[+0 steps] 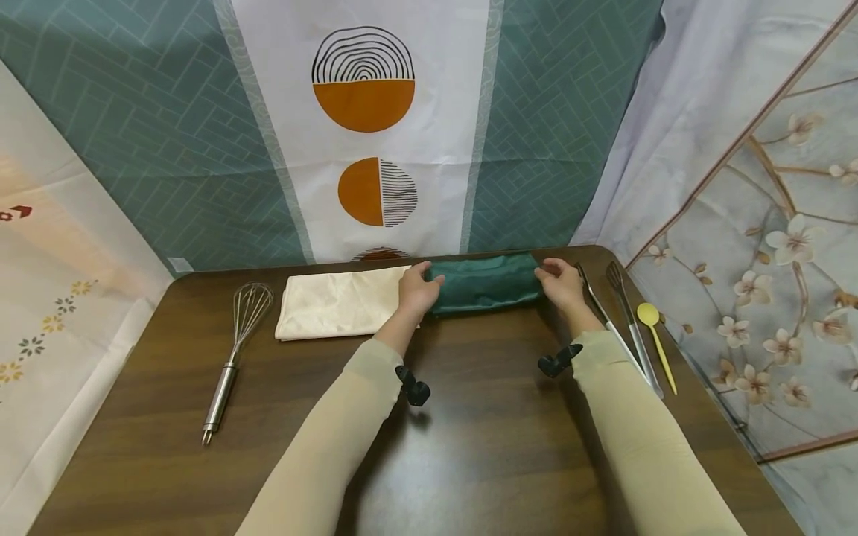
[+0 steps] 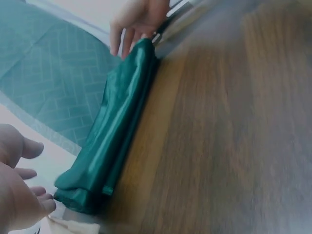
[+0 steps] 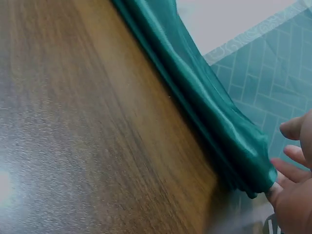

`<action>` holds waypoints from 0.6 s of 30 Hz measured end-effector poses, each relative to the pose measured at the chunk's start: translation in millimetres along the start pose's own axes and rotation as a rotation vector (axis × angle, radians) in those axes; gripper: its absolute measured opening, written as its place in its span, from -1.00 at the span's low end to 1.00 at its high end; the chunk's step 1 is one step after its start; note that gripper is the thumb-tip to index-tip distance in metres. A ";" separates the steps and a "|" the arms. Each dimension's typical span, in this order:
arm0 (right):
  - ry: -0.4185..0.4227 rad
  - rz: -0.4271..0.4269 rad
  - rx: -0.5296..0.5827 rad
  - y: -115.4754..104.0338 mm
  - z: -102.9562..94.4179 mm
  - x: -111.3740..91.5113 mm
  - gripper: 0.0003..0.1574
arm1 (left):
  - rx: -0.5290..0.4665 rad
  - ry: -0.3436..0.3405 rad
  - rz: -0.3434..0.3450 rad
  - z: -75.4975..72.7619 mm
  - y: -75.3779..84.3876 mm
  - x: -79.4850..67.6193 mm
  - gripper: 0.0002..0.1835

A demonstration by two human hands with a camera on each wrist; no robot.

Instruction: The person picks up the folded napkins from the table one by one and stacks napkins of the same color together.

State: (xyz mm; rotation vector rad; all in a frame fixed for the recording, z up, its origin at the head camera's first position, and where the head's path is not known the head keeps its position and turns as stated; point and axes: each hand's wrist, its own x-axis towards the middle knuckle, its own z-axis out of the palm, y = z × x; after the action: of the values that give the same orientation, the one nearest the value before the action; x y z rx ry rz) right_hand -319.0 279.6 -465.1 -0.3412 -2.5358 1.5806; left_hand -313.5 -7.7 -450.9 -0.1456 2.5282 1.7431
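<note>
A folded, shiny dark green cloth (image 1: 485,283) lies along the back edge of the wooden table. At its left end is my left hand (image 1: 418,289), thumb held apart and fingertips right at the folded edge in the left wrist view. My right hand (image 1: 561,283) is at the opposite end; in the right wrist view its fingers (image 3: 287,170) touch the cloth's edge while the thumb stands away. A folded cream cloth (image 1: 342,301) lies left of the green one, its right end partly behind my left hand.
A metal whisk (image 1: 234,357) lies on the table's left side. Along the right edge are a yellow spoon (image 1: 657,342), a slotted utensil (image 1: 633,327) and another long-handled utensil (image 1: 613,324), partly behind my right arm. A patterned curtain (image 1: 362,149) hangs right behind the table.
</note>
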 end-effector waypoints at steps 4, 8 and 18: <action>0.039 -0.096 -0.072 -4.4 2.9 -2.1 -0.46 | 0.075 -0.021 0.092 -7.9 -3.4 -3.6 -0.49; 0.049 -0.196 -0.128 -10.1 6.3 -9.4 -0.44 | 0.104 -0.067 0.187 -24.0 -10.5 -10.2 -0.53; -0.032 -0.360 -0.185 -13.5 7.3 -54.9 -0.24 | 0.286 -0.030 0.364 -79.9 -47.5 -49.5 -0.52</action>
State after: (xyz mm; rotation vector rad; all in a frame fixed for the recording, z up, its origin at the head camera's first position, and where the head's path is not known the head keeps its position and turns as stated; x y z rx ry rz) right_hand -269.3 253.2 -455.9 0.1209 -2.5881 1.2347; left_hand -258.9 -97.2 -461.3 0.3745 2.8840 1.4341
